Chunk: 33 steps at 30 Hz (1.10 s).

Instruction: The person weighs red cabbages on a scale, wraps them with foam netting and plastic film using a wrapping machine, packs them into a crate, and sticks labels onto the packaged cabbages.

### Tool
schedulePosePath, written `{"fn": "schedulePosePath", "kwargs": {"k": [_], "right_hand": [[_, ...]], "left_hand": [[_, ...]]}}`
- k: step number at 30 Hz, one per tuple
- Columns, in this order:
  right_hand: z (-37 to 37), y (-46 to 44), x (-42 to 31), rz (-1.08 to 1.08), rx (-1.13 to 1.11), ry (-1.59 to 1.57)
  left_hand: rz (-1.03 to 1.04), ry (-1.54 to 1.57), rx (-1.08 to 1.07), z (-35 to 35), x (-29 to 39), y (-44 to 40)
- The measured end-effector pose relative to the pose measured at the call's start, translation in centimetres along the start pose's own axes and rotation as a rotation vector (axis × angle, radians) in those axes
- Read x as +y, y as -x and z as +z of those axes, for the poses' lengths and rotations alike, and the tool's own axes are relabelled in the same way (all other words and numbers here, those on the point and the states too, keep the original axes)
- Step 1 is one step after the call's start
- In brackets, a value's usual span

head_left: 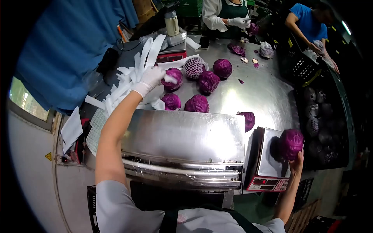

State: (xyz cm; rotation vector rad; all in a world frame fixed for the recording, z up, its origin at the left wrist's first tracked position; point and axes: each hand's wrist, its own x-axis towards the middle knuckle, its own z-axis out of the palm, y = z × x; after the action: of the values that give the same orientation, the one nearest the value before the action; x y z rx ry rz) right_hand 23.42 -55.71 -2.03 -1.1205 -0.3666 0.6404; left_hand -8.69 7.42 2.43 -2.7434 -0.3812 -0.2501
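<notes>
My left hand (149,79), in a white glove, is closed around something white beside a red cabbage (173,79) and a pile of white foam sleeves (128,83). On the right, my bare right hand (297,162) holds another red cabbage (291,144) at the right edge of the scale's plate (269,159). Several more cabbages stand on the metal table, one of them in a white net (194,68). A further cabbage (247,120) sits between the metal machine and the scale.
A metal wrapping machine (182,136) stands before me. Black crates (347,112) with netted cabbages are at the right. Across the table, a gloved person (227,17) handles a cabbage; another person in blue (311,23) reaches into a crate. A second scale (171,57) stands behind the cabbages.
</notes>
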Motion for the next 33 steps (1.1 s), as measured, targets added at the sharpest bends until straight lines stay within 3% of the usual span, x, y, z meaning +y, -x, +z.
{"fn": "schedulePosePath", "kwargs": {"k": [2, 4, 6, 8, 10, 12, 14, 18, 20, 22, 23, 24, 26, 28, 29, 30, 32, 33], "right_hand": [[-0.7, 2.3, -0.7, -0.005, 0.12, 0.076], [-2.2, 3.5, -0.6, -0.086, 0.126, 0.255], [1.0, 4.6, -2.0, -0.076, 0.159, 0.47], [1.2, 4.2, -1.9, -0.123, 0.111, 0.664], [2.7, 3.5, -2.0, -0.138, 0.06, 0.787], [3.0, 2.5, -1.9, -0.166, 0.028, 0.864], [2.8, 1.7, -2.4, -0.14, 0.005, 0.938], [3.8, 1.8, -2.9, -0.12, 0.082, 1.069], [4.5, 2.6, -2.9, -0.29, 0.135, 1.271], [7.4, 4.9, -2.8, -0.797, 0.288, 1.432], [11.5, 8.0, -4.8, -0.635, 0.191, 1.089], [14.9, 11.0, -6.2, -0.298, 0.024, 0.868], [18.2, 15.0, -4.1, -0.325, -0.268, 0.562], [19.8, 17.3, -1.6, -0.381, -0.169, 0.735], [20.6, 17.7, -0.5, -0.435, -0.077, 0.647], [21.0, 18.1, -0.3, -0.405, -0.059, 0.572], [21.4, 17.9, 0.7, -0.42, 0.074, 0.496], [21.6, 18.0, 0.7, -0.434, 0.108, 0.522]], "left_hand": [[-0.345, 0.177, 0.112, -4.1, 0.5, -0.5], [-0.198, 0.316, 0.675, -7.8, 0.5, 0.1], [-0.299, 0.519, 0.857, -14.4, 3.2, 0.6], [-0.116, 0.428, 0.994, -18.3, 3.9, 1.5], [-0.314, 1.204, 1.054, -22.9, 8.4, 2.8], [-0.406, 1.639, 0.976, -27.4, 12.5, 4.2], [-0.471, 1.796, 0.49, -31.7, 16.8, 6.7], [-0.479, 1.729, 0.115, -31.9, 23.6, 10.3], [-0.481, 1.819, -0.063, -30.6, 26.1, 11.7], [-0.368, 1.703, -0.153, -29.9, 28.8, 12.6], [-0.326, 1.619, -0.159, -28.8, 30.4, 12.8], [-0.292, 1.535, -0.169, -27.4, 32.1, 13.1], [-0.224, 1.572, -0.068, -25.4, 35.1, 13.4], [-0.244, 1.629, -0.068, -24.8, 37.2, 13.6], [-0.282, 1.825, -0.07, -25.4, 37.9, 13.5], [-0.372, 2.034, -0.251, -24.4, 37.3, 13.4], [-0.59, 2.68, -0.287, -25.0, 38.7, 12.4], [-0.457, 2.755, -0.283, -23.3, 39.6, 12.3]]}}
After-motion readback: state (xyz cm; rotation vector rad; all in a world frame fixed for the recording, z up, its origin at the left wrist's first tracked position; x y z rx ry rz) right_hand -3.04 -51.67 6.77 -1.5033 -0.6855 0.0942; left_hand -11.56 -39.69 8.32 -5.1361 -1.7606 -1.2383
